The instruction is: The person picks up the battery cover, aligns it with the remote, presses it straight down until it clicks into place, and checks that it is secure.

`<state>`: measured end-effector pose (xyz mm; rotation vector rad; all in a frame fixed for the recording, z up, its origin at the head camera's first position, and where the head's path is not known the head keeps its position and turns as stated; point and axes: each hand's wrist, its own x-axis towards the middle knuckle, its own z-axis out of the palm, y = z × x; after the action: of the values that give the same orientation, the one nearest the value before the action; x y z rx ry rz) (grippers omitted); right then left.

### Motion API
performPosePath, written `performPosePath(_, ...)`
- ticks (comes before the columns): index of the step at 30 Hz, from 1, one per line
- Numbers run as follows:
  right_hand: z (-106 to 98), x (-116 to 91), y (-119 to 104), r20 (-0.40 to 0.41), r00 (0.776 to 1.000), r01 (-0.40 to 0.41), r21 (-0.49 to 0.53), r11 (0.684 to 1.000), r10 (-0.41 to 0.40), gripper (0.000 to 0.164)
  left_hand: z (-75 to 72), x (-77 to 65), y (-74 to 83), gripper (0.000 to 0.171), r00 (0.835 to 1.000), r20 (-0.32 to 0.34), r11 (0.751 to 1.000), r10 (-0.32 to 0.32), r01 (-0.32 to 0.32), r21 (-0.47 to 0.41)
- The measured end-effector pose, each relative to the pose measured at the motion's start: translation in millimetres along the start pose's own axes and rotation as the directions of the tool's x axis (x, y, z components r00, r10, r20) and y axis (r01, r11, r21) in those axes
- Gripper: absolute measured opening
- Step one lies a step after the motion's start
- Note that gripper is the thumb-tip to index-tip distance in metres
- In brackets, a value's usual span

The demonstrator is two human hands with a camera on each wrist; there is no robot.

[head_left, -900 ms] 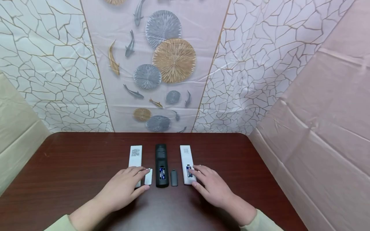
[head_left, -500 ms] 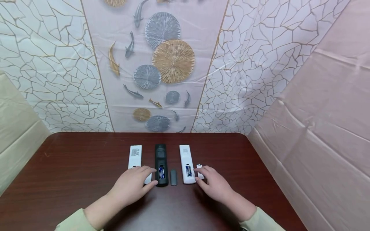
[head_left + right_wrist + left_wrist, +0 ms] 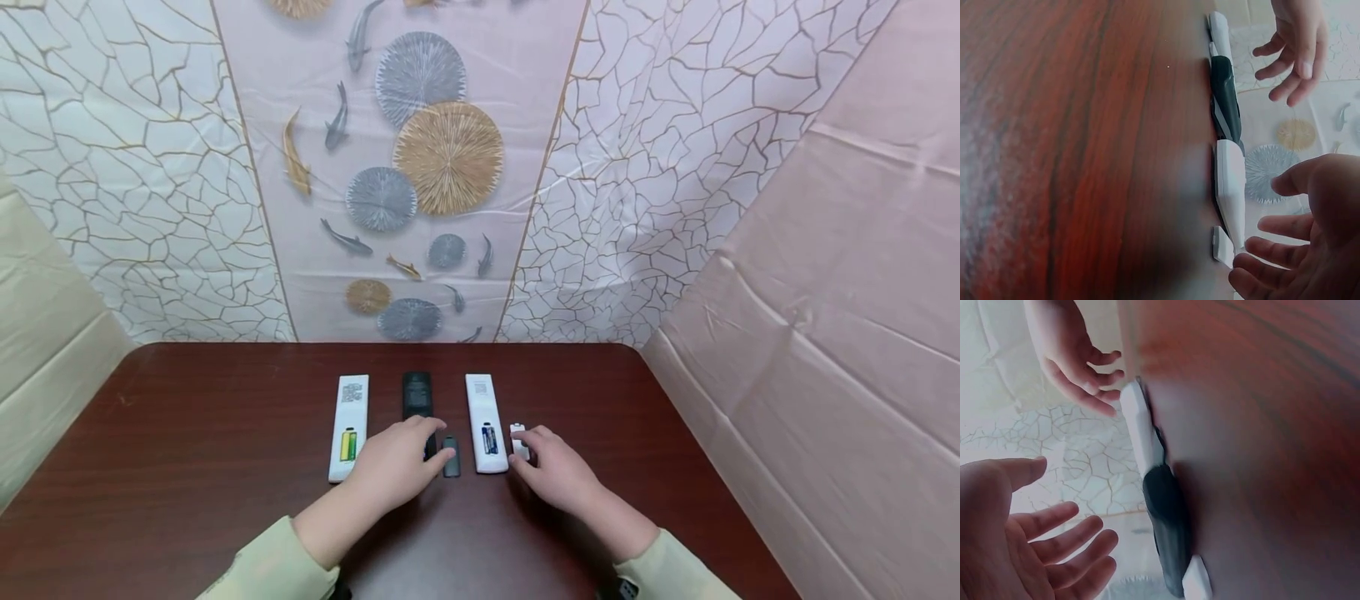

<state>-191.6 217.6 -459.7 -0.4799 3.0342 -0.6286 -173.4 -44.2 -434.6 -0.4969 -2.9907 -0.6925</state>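
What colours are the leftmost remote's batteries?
The batteries are yellow and green, seen best in the head view.

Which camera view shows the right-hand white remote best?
The head view: the right-hand white remote lies uncovered there, end to end, with blue batteries visible in its open compartment. The left and right wrist views show it only from a low, side-on angle, and the batteries cannot be seen in either.

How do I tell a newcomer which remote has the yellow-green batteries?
On the dark reddish-brown table, look in the head view for the leftmost remote, white, with the black remote to its right. What sets it apart: its exposed batteries are yellow and green, while the other white remote, at the right end, shows blue batteries.
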Motion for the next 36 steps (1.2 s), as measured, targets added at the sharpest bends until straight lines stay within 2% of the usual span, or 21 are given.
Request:
performPosePath(8, 2, 5, 1, -0.046, 0.996, -0.076, -0.026, 0.997, 0.075, 0.041, 9.6, 18.3, 24.5, 0.047, 0.999, 0.002, 0.998, -0.037, 0.037, -0.053)
performPosePath(17, 2, 13, 4, -0.037, 0.996, -0.085, -0.039, 0.996, 0.083, 0.039, 30.8, 41.0, 45.6, 0.050, 0.998, 0.013, 0.996, -0.062, 0.063, -0.066)
performPosePath(24, 6, 16, 8, 0.009, 0.993, -0.119, -0.021, 0.993, 0.119, 0.045, 45.0, 56.0, 54.6, 0.050, 0.996, 0.025, 0.996, -0.083, 0.084, -0.028)
performPosePath(28, 6, 18, 9, 0.009, 0.990, -0.139, -0.025, 0.990, 0.139, 0.047, 51.7, 65.5, 58.5, 0.051, 0.995, 0.035, 0.996, -0.093, 0.093, 0.010)
performPosePath(36, 7, 24, 7, 0.025, 0.986, -0.165, -0.048, 0.985, 0.166, 0.049, 58.3, 79.4, 61.5, 0.056, 0.987, 0.058, 0.988, -0.151, 0.148, 0.051)
